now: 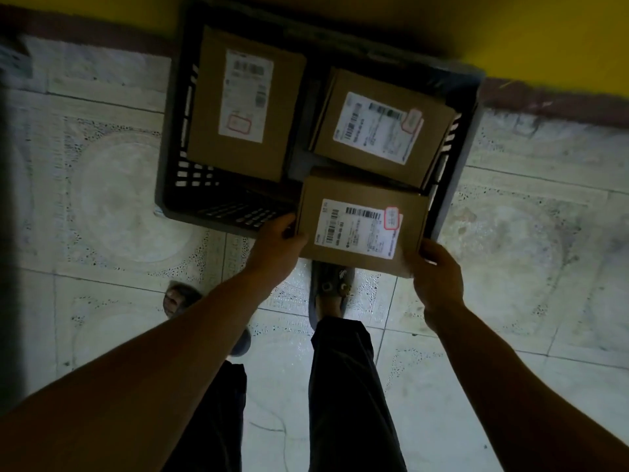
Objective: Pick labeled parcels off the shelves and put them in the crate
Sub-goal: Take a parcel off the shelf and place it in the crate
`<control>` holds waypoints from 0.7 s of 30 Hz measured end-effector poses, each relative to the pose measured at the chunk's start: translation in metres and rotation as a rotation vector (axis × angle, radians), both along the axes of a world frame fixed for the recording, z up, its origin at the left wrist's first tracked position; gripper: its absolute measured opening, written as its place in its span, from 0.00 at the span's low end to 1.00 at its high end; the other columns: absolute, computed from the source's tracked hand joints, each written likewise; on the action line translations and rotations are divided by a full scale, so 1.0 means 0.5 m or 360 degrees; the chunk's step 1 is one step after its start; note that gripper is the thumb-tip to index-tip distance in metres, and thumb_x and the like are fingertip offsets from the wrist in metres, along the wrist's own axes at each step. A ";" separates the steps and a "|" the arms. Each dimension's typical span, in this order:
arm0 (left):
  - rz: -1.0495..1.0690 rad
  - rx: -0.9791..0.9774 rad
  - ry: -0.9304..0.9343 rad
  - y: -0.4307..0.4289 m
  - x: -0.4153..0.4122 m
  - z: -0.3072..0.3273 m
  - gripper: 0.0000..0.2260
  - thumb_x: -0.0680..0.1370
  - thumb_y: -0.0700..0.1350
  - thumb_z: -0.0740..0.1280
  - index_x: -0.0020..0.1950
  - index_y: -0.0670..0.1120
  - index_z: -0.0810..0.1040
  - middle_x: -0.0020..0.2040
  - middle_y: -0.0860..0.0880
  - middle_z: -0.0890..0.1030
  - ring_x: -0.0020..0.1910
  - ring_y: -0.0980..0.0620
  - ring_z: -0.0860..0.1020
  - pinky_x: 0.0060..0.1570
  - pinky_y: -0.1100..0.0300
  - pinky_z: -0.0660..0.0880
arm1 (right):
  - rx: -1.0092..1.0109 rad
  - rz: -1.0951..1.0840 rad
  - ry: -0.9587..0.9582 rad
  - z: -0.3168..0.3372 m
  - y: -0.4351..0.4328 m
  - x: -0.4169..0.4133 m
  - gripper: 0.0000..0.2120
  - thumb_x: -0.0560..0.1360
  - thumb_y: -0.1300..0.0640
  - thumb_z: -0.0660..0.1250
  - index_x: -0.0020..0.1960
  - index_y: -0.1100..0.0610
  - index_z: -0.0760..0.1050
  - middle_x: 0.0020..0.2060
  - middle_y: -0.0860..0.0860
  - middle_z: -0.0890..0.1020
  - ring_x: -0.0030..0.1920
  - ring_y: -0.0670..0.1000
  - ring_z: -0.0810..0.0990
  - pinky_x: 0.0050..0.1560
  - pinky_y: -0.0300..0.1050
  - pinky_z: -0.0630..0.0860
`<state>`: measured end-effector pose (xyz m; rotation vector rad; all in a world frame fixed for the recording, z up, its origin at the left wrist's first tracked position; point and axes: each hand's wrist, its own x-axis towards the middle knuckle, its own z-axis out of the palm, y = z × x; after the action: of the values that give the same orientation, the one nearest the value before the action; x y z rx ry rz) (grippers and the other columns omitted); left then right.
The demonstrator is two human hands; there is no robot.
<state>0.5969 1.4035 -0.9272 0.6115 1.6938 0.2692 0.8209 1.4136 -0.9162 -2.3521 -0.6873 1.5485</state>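
A dark slatted plastic crate (177, 195) stands on the floor against a yellow wall. Inside it lie two brown cardboard parcels with white labels, one at the left (211, 107) and one at the right (432, 137). A third labeled parcel (313, 212) hangs over the crate's near right edge. My left hand (277, 241) grips its left side and my right hand (437, 279) grips its right corner. Part of the crate's near rim is hidden behind this parcel.
Pale patterned floor tiles (112, 185) surround the crate. My own legs in dark trousers (343, 386) and slippered feet (332, 287) stand just before the crate. A dark skirting strip (558, 103) runs under the yellow wall (510, 32).
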 end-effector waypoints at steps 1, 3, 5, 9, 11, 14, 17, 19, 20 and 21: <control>-0.0032 0.0019 0.0013 0.002 0.010 -0.009 0.09 0.77 0.48 0.65 0.55 0.57 0.78 0.60 0.50 0.78 0.59 0.51 0.77 0.59 0.53 0.74 | -0.0010 -0.0010 -0.0002 -0.009 -0.002 0.008 0.15 0.80 0.57 0.65 0.66 0.54 0.76 0.49 0.46 0.78 0.50 0.49 0.76 0.52 0.45 0.70; -0.0065 0.0022 0.0022 0.006 0.017 -0.021 0.13 0.74 0.50 0.64 0.58 0.57 0.78 0.63 0.46 0.76 0.60 0.48 0.77 0.59 0.50 0.75 | -0.0016 0.0002 -0.0017 -0.018 0.000 0.014 0.14 0.80 0.58 0.64 0.65 0.54 0.76 0.47 0.44 0.78 0.49 0.48 0.76 0.52 0.43 0.70; -0.0025 0.0035 0.0020 0.014 0.022 -0.030 0.14 0.75 0.47 0.64 0.60 0.57 0.77 0.63 0.45 0.76 0.60 0.47 0.77 0.58 0.51 0.76 | -0.0006 0.0019 -0.0034 -0.025 0.006 0.018 0.13 0.80 0.59 0.63 0.64 0.53 0.77 0.44 0.41 0.78 0.47 0.46 0.76 0.51 0.43 0.71; 0.0047 0.0086 -0.0042 0.027 0.023 -0.038 0.16 0.79 0.39 0.62 0.63 0.56 0.76 0.62 0.50 0.79 0.61 0.51 0.76 0.58 0.59 0.75 | 0.0030 0.0049 -0.0086 -0.036 0.013 0.018 0.15 0.80 0.57 0.64 0.66 0.51 0.76 0.51 0.44 0.79 0.51 0.47 0.77 0.45 0.35 0.71; 0.0034 0.0016 -0.0076 0.030 0.026 -0.039 0.17 0.79 0.40 0.62 0.65 0.55 0.75 0.61 0.54 0.78 0.60 0.54 0.75 0.54 0.66 0.72 | 0.0054 0.0110 -0.0117 -0.039 0.014 0.014 0.15 0.80 0.55 0.64 0.66 0.49 0.76 0.51 0.43 0.80 0.50 0.47 0.78 0.42 0.33 0.70; -0.0048 -0.0097 -0.0069 0.035 0.031 -0.043 0.18 0.80 0.42 0.62 0.69 0.55 0.72 0.64 0.53 0.77 0.64 0.51 0.74 0.57 0.61 0.70 | 0.0008 0.0317 -0.0165 -0.048 0.008 0.004 0.15 0.81 0.53 0.61 0.67 0.47 0.74 0.54 0.45 0.82 0.49 0.47 0.78 0.38 0.36 0.69; -0.0101 -0.0142 0.0001 0.039 0.038 -0.041 0.19 0.80 0.43 0.62 0.70 0.55 0.70 0.66 0.51 0.76 0.65 0.49 0.73 0.57 0.59 0.70 | -0.0087 0.0470 -0.0162 -0.054 0.002 -0.002 0.20 0.78 0.59 0.61 0.69 0.50 0.70 0.59 0.48 0.80 0.49 0.49 0.76 0.36 0.37 0.67; -0.0073 -0.0139 -0.0010 0.041 0.039 -0.033 0.19 0.80 0.42 0.62 0.70 0.54 0.69 0.66 0.51 0.76 0.66 0.48 0.73 0.58 0.58 0.70 | -0.0104 0.0447 -0.0148 -0.046 0.001 -0.004 0.20 0.78 0.60 0.61 0.69 0.50 0.70 0.59 0.48 0.80 0.49 0.48 0.75 0.36 0.36 0.65; -0.0065 -0.0125 -0.0009 0.043 0.038 -0.023 0.18 0.80 0.42 0.62 0.69 0.54 0.70 0.66 0.51 0.76 0.65 0.48 0.73 0.57 0.58 0.70 | -0.0089 0.0415 -0.0134 -0.038 0.001 -0.006 0.19 0.78 0.59 0.62 0.68 0.50 0.71 0.59 0.48 0.80 0.49 0.47 0.75 0.37 0.35 0.65; -0.0041 -0.0097 -0.0006 0.044 0.036 -0.017 0.17 0.80 0.42 0.62 0.69 0.53 0.70 0.66 0.51 0.76 0.64 0.49 0.73 0.56 0.58 0.70 | -0.0070 0.0391 -0.0126 -0.028 0.002 -0.007 0.18 0.79 0.57 0.63 0.68 0.50 0.71 0.59 0.47 0.80 0.50 0.47 0.75 0.38 0.35 0.65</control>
<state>0.6148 1.4253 -0.9355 0.5869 1.6829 0.1993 0.8174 1.4146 -0.9305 -2.4482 -1.0035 1.5862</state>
